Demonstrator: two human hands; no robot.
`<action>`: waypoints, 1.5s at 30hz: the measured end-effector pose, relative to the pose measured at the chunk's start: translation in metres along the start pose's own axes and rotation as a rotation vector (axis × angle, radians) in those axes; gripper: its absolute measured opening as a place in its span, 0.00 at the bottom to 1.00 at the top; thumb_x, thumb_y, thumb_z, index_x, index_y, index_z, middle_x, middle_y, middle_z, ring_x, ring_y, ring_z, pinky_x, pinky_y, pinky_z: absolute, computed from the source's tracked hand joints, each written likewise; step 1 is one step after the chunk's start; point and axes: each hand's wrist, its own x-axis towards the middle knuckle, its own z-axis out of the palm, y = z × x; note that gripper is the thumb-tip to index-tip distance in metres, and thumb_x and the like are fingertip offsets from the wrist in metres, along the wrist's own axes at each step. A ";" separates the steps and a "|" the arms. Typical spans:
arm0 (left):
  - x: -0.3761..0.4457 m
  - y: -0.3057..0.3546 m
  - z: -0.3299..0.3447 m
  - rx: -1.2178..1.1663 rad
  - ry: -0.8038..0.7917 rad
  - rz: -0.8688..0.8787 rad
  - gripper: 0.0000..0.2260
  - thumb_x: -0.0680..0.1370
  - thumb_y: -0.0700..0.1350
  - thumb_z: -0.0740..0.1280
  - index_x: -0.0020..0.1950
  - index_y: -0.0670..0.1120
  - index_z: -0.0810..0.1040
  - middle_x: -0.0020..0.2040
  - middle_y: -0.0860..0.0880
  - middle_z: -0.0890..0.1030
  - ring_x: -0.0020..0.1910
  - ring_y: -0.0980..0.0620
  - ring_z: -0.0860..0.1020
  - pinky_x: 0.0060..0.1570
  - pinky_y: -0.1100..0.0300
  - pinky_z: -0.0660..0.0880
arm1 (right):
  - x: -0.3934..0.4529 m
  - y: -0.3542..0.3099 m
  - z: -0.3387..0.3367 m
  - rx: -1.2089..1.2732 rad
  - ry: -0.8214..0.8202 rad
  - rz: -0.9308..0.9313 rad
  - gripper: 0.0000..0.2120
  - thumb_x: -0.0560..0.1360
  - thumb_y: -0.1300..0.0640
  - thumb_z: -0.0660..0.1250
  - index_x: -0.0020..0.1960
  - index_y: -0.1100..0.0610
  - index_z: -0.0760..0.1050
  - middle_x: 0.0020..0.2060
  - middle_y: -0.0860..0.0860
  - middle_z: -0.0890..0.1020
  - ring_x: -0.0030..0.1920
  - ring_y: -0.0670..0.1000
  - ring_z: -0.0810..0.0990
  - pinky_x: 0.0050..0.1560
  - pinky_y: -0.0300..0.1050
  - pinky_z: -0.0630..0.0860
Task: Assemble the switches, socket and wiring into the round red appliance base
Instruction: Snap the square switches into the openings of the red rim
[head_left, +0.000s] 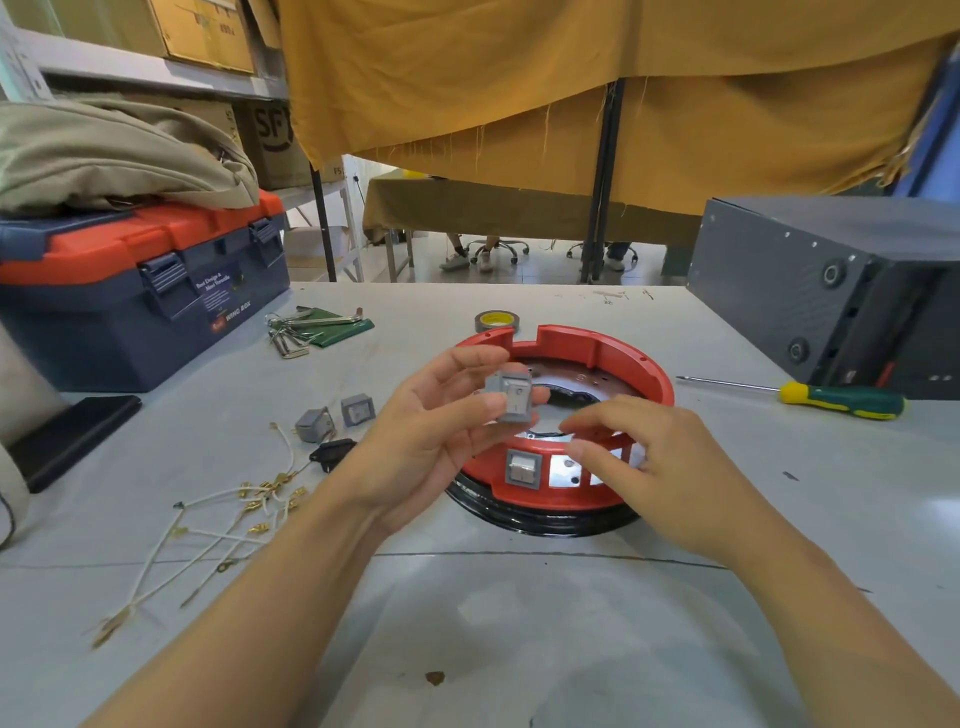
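The round red appliance base (618, 353) lies on the grey table at centre, on a black ring. One grey rocker switch (521, 469) sits in its front wall, beside open slots. My left hand (441, 431) pinches another grey rocker switch (510, 396) above the base's near left rim. My right hand (639, 462) hovers over the front wall with loosely curled fingers, holding nothing. Two more grey switches (335, 418) and a black socket (332, 453) lie left of the base. White wires with brass terminals (228, 525) are spread at the lower left.
A blue and orange toolbox (140, 296) stands at the back left, hex keys (304, 327) in front of it. A tape roll (497, 322) lies behind the base. A green-yellow screwdriver (836, 399) and a grey metal box (831, 291) are at the right. A black phone (72, 439) lies left.
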 end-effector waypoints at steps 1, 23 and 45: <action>-0.002 -0.002 0.001 0.005 -0.024 -0.018 0.12 0.72 0.34 0.66 0.53 0.44 0.80 0.55 0.41 0.81 0.58 0.40 0.79 0.51 0.55 0.79 | 0.000 -0.002 -0.001 0.054 0.030 -0.001 0.08 0.75 0.49 0.64 0.53 0.43 0.77 0.45 0.31 0.76 0.51 0.29 0.72 0.47 0.20 0.67; -0.012 -0.007 0.017 0.397 -0.040 -0.017 0.14 0.76 0.44 0.60 0.60 0.46 0.77 0.56 0.48 0.82 0.57 0.51 0.80 0.52 0.63 0.77 | -0.002 -0.018 -0.007 0.235 0.139 -0.079 0.14 0.72 0.52 0.70 0.48 0.32 0.72 0.42 0.26 0.76 0.52 0.30 0.73 0.44 0.19 0.68; -0.014 -0.024 0.012 1.287 -0.023 0.209 0.12 0.72 0.49 0.64 0.55 0.56 0.75 0.52 0.63 0.76 0.55 0.59 0.71 0.57 0.62 0.67 | -0.008 -0.007 -0.029 0.254 -0.195 0.080 0.11 0.63 0.58 0.78 0.41 0.49 0.79 0.38 0.44 0.83 0.39 0.45 0.82 0.44 0.41 0.81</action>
